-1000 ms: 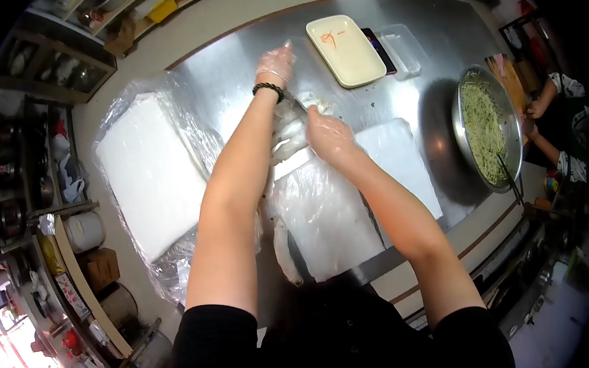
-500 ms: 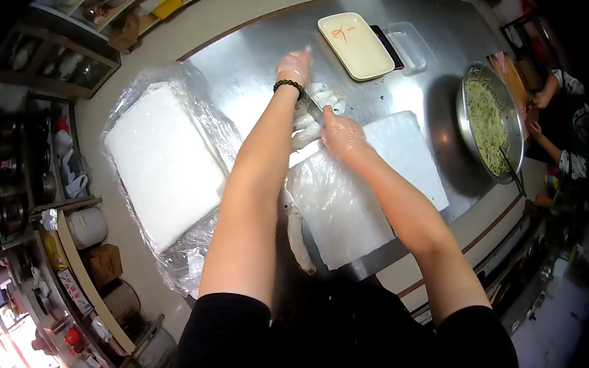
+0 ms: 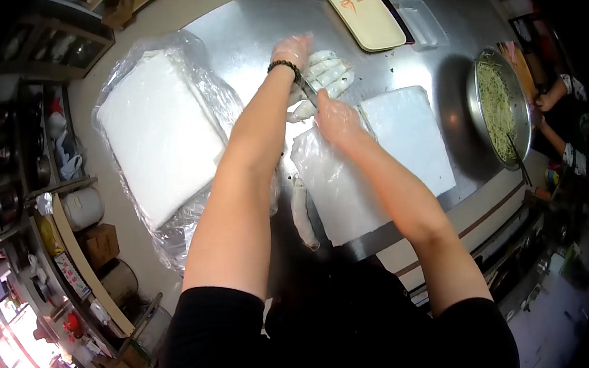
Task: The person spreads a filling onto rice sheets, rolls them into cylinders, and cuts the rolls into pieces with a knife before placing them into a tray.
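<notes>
My right hand (image 3: 336,120), in a clear plastic glove, is closed around a knife (image 3: 309,91), whose blade slants up and left over the white rolls. My left hand (image 3: 292,48), also gloved and with a dark beaded bracelet at the wrist, is beyond the knife at the far left side of the rolls. Its fingers are blurred and partly hidden. Several white rolls cut into pieces (image 3: 331,72) lie side by side on the steel table. An uncut length of roll (image 3: 302,110) is just under the blade. Another whole roll (image 3: 302,214) lies nearer my body.
White wrapper sheets (image 3: 409,140) lie right of my right arm. A large sheet stack (image 3: 159,139) sits in plastic at left. Behind are a cream tray (image 3: 368,22) and a clear container (image 3: 422,22). A steel bowl of green shreds (image 3: 496,109) stands right, near another person's hands (image 3: 545,102).
The view has shifted slightly, so the table's things sit higher in it. The cut pieces beside the knife show more fully. My right hand still grips the knife.
</notes>
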